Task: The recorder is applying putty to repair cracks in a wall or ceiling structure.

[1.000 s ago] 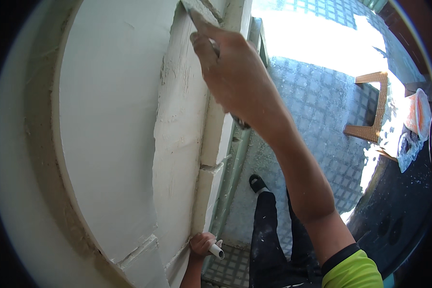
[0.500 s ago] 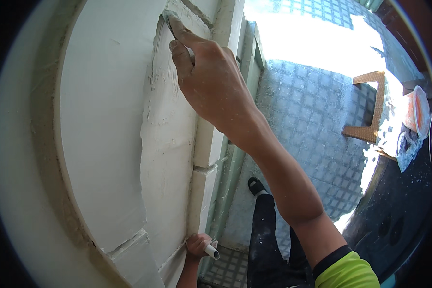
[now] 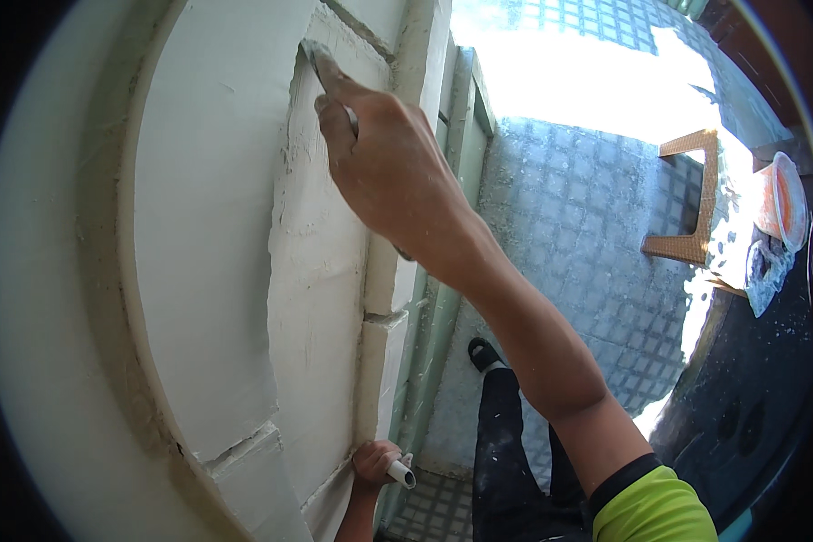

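My right hand (image 3: 384, 158) reaches up and across to a white plastered wall panel (image 3: 321, 262). It is closed on a putty knife (image 3: 309, 51), the index finger stretched along it. The blade touches the upper end of a ragged plaster edge; most of the handle is hidden by the hand. Low down, my left hand (image 3: 375, 463) is closed around a white tube-like handle (image 3: 403, 474) with a hollow end, close against the lower part of the wall. What that handle belongs to is hidden.
A brown woven-pattern stool (image 3: 696, 242) stands on the tiled floor at right. Beside it are an orange-and-white tub (image 3: 786, 203) and a crumpled plastic bag (image 3: 768, 275). A green frame (image 3: 434, 316) runs along the wall. My foot in a black sandal (image 3: 483, 352) is below.
My right hand with the putty knife has shifted slightly down along the ragged plaster edge. My left hand keeps its hold on the white handle. The view has tilted a little.
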`<act>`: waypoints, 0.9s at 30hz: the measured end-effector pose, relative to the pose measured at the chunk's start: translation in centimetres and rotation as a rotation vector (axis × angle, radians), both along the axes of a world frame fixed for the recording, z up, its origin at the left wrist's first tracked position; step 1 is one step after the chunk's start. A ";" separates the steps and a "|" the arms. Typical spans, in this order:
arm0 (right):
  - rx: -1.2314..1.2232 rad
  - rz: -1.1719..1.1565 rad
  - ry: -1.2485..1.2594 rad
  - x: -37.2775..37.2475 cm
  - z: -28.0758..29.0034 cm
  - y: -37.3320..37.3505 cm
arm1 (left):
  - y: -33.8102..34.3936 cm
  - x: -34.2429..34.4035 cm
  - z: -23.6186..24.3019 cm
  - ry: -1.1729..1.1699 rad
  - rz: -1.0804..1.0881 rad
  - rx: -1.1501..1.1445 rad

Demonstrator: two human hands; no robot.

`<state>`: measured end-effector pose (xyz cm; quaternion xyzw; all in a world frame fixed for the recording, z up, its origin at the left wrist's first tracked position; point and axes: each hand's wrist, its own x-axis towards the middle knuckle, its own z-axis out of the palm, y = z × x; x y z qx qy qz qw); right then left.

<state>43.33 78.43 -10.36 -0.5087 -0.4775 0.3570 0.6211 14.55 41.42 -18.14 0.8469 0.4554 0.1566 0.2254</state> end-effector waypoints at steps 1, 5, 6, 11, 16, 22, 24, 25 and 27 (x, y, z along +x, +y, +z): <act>0.000 0.000 -0.002 0.8 -0.1 0.5 | 0.1 0.1 0.0 0.002 0.000 -0.003; -0.269 0.227 0.016 1.8 0.8 0.6 | 0.0 0.2 0.2 0.007 0.002 -0.027; -0.145 0.133 -0.032 0.7 -0.1 -0.4 | 0.1 0.0 0.4 0.013 0.001 -0.025; -0.242 0.155 0.000 3.1 2.0 3.2 | 0.3 -0.1 0.2 -0.030 -0.003 -0.014; -0.052 0.059 -0.138 0.7 -1.1 0.7 | -0.9 -1.0 0.2 -0.006 0.009 -0.005; -0.211 0.171 -0.085 3.1 0.8 2.0 | 0.2 -0.3 0.0 -0.025 -0.008 -0.009; -0.238 0.180 -0.040 2.9 1.1 0.5 | 0.4 0.4 0.3 -0.011 0.006 0.016; -0.223 0.218 -0.047 2.1 0.5 -0.9 | 0.2 0.2 0.6 -0.003 0.007 0.015; -0.202 0.240 -0.061 2.4 0.3 -1.1 | 0.3 0.1 0.5 0.004 -0.004 -0.013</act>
